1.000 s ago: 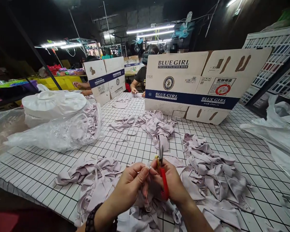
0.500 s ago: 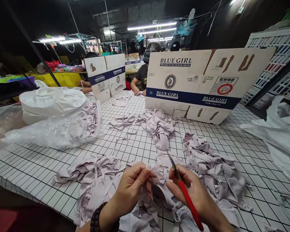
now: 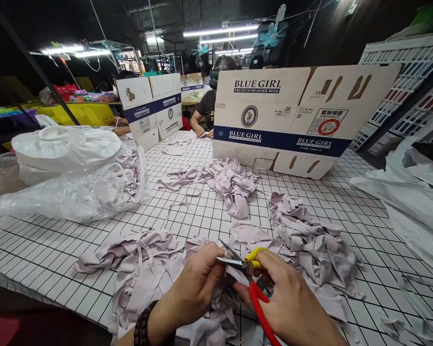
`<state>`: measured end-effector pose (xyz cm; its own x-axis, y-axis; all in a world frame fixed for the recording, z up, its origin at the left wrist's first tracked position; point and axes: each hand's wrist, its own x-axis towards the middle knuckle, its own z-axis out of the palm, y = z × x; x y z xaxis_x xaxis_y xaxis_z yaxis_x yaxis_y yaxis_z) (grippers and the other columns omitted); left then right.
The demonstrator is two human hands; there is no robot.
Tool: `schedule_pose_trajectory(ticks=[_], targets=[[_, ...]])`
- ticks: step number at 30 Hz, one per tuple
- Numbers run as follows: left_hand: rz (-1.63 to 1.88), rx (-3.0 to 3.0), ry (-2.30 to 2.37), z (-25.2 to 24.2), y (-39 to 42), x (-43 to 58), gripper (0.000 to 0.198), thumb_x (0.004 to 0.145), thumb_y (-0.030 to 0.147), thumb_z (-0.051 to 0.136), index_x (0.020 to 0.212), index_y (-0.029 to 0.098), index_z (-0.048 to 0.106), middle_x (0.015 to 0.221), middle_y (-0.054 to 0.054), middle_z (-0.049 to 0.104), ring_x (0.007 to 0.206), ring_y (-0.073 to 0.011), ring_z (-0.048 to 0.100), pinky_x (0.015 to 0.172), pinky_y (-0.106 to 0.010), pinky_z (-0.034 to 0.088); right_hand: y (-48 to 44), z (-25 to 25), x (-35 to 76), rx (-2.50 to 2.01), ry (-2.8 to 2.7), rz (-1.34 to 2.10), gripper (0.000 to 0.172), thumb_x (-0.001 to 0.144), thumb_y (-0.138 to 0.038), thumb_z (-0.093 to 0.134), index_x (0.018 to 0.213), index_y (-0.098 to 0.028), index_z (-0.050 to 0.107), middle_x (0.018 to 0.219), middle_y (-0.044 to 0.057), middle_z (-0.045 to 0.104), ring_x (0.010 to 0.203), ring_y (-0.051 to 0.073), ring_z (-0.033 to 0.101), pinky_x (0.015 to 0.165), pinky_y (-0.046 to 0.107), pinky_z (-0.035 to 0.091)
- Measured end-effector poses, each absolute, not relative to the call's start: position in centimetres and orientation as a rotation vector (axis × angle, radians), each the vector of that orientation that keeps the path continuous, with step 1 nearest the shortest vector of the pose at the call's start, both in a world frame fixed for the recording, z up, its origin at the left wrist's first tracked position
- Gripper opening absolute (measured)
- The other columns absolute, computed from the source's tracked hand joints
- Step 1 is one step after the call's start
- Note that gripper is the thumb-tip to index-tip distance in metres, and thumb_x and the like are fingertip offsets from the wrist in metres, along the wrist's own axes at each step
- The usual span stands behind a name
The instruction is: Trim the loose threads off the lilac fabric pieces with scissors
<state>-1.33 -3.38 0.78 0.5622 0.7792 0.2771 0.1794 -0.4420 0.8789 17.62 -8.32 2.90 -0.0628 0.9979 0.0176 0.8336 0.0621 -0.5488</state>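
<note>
My right hand (image 3: 286,290) is wrapped round a pair of scissors (image 3: 246,265) with one red and one yellow handle. Their blades are spread and point left, with the tips close beside the fingers of my left hand (image 3: 198,278). That hand pinches a pale lilac piece of fabric (image 3: 234,278), part of which is hidden behind the fingers. Beneath both hands lies a loose heap of the same lilac fabric (image 3: 144,274). To the right is another crumpled lilac pile (image 3: 313,245).
Ahead on the grid-patterned tabletop (image 3: 57,254) lies more lilac fabric (image 3: 234,185). A large carton panel (image 3: 263,115) and a smaller carton (image 3: 155,110) stand behind. Left is a clear plastic bag (image 3: 79,192), right a white bag (image 3: 411,192). A co-worker (image 3: 205,110) sits opposite.
The scissors have swung from pointing up and away to pointing left, and their blades have opened near my left hand. My left hand still pinches the fabric. The view has shifted slightly.
</note>
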Motion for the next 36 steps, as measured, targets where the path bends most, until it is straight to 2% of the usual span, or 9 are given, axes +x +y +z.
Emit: schedule_pose_trajectory(ticks=[6, 14, 36], targets=[[0.864, 1.974, 0.765, 1.1, -3.4, -1.3, 0.024, 0.101, 0.022, 0.035, 0.079, 0.019, 0.044, 0.076, 0.001, 0.046, 0.07, -0.0131, 0.044, 0.065, -0.024, 0.035, -8.5, 2.5, 17.7, -1.858, -1.969, 0.473, 0.027, 0.082, -0.044, 0.06, 0.073, -0.024, 0.044, 0.075, 0.0, 0.057, 0.066, 0.019, 0.057, 0.06, 0.032, 0.046], [0.864, 1.938, 0.737, 1.3, -3.5, -1.3, 0.025, 0.102, 0.025, 0.034, 0.084, 0.019, 0.051, 0.078, 0.0, 0.048, 0.072, -0.0143, 0.045, 0.067, -0.025, 0.036, -8.5, 2.7, 17.7, -1.812, -1.974, 0.495, 0.034, 0.082, -0.048, 0.059, 0.068, -0.024, 0.039, 0.069, -0.001, 0.055, 0.058, 0.015, 0.051, 0.053, 0.028, 0.043], [0.846, 1.896, 0.687, 1.5, -3.8, -1.8, 0.024, 0.102, 0.025, 0.035, 0.088, 0.018, 0.053, 0.082, -0.002, 0.051, 0.075, -0.0141, 0.047, 0.069, -0.025, 0.037, -8.8, 2.9, 17.0, -1.832, -1.943, 0.625, 0.031, 0.079, -0.039, 0.059, 0.065, -0.024, 0.036, 0.061, -0.003, 0.051, 0.053, 0.013, 0.046, 0.049, 0.023, 0.038]])
